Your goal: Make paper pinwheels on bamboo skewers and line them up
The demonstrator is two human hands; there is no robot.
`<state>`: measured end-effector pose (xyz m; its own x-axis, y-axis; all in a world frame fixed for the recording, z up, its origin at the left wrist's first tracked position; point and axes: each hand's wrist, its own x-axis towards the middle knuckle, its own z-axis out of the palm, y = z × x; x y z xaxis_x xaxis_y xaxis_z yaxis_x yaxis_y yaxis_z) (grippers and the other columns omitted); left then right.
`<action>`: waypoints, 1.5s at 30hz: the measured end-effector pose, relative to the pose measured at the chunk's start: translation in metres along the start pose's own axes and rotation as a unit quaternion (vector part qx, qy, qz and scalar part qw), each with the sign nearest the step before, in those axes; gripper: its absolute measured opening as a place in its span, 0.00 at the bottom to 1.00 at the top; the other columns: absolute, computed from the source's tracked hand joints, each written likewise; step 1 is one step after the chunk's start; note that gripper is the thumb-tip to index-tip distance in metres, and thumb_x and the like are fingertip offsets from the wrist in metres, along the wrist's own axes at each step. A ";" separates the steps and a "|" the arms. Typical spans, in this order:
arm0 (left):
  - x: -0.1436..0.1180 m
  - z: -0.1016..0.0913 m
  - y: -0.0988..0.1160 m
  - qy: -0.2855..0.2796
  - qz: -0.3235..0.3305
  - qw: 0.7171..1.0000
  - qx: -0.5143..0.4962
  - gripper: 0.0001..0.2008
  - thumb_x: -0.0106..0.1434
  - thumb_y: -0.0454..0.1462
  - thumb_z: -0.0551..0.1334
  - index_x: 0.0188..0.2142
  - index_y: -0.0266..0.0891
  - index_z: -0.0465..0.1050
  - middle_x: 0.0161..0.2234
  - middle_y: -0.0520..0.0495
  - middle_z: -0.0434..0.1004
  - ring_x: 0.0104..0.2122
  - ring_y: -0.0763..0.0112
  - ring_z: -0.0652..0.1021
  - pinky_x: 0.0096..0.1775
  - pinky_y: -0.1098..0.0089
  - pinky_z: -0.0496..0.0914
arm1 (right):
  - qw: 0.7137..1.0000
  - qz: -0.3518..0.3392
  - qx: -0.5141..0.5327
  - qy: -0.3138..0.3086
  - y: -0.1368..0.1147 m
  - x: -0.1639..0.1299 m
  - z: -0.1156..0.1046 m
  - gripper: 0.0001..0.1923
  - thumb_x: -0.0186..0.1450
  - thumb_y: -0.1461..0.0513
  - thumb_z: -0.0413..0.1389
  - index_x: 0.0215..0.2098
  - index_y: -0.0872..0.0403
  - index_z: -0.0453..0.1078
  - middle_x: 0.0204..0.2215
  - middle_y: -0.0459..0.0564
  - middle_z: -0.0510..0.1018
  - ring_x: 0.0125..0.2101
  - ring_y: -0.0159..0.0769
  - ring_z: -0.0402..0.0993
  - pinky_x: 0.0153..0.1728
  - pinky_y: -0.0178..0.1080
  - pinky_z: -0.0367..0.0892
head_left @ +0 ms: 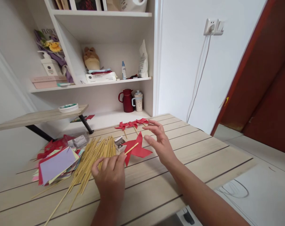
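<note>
A red paper pinwheel point(141, 151) on a thin wooden stick point(132, 147) is held up over the table. My left hand point(110, 174) is closed around the stick, whose tip lies across the pinwheel's middle. To the right of the pinwheel, my right hand point(161, 142) has its fingers apart and holds nothing. Behind the hands, several finished red pinwheels point(130, 124) lie on the table with their sticks. A small open box point(119, 143) with shiny metal bits sits just behind the left hand, partly hidden by the held pinwheel.
A loose heap of wooden sticks point(93, 160) lies left of centre. Beside it are stacked coloured paper sheets point(57, 164) and a clear plastic package point(78, 140). A raised wooden stand point(41, 117) occupies the back left. A red jug point(127, 100) and a speckled cup point(138, 102) stand behind the table.
</note>
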<state>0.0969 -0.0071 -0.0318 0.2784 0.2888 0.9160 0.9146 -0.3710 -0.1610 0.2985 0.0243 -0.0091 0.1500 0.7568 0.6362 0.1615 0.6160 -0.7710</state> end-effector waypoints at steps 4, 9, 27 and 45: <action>0.002 -0.002 0.004 -0.001 0.012 1.000 -0.010 0.04 0.67 0.33 0.61 0.40 0.42 0.75 0.27 0.53 0.80 0.29 0.67 0.76 0.47 0.57 0.60 | 0.992 -0.017 -0.047 -0.118 -0.004 -0.003 0.004 0.16 0.57 0.54 0.67 0.44 0.43 0.76 0.64 0.48 0.58 0.67 0.47 0.49 0.66 0.53 0.50; 0.002 -0.003 0.003 0.008 0.013 1.000 -0.018 0.02 0.66 0.34 0.63 0.38 0.42 0.74 0.28 0.53 0.80 0.29 0.68 0.76 0.47 0.57 0.60 | 0.984 0.001 -0.035 -0.177 -0.002 -0.005 0.010 0.09 0.57 0.57 0.68 0.36 0.48 0.77 0.61 0.51 0.63 0.65 0.47 0.55 0.64 0.51 0.54; 0.004 -0.005 0.000 0.039 0.034 0.998 -0.046 0.05 0.65 0.31 0.63 0.38 0.41 0.74 0.27 0.54 0.80 0.27 0.70 0.76 0.44 0.59 0.61 | 0.921 0.229 0.217 -0.227 -0.006 -0.003 0.010 0.11 0.48 0.60 0.71 0.27 0.54 0.77 0.57 0.51 0.71 0.49 0.43 0.73 0.44 0.42 0.71; -0.005 0.006 -0.014 -0.172 -0.172 0.969 0.049 0.14 0.69 0.39 0.55 0.34 0.42 0.79 0.32 0.45 0.82 0.35 0.58 0.75 0.48 0.53 0.57 | 0.948 0.259 0.042 -0.180 0.023 -0.002 0.009 0.19 0.57 0.58 0.63 0.47 0.51 0.73 0.47 0.52 0.77 0.45 0.41 0.72 0.46 0.44 0.68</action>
<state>0.0845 0.0020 -0.0361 0.0180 0.6643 0.7473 0.9893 -0.1201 0.0829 0.2934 0.0391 -0.0284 -0.1562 0.9790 0.1313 0.0759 0.1444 -0.9866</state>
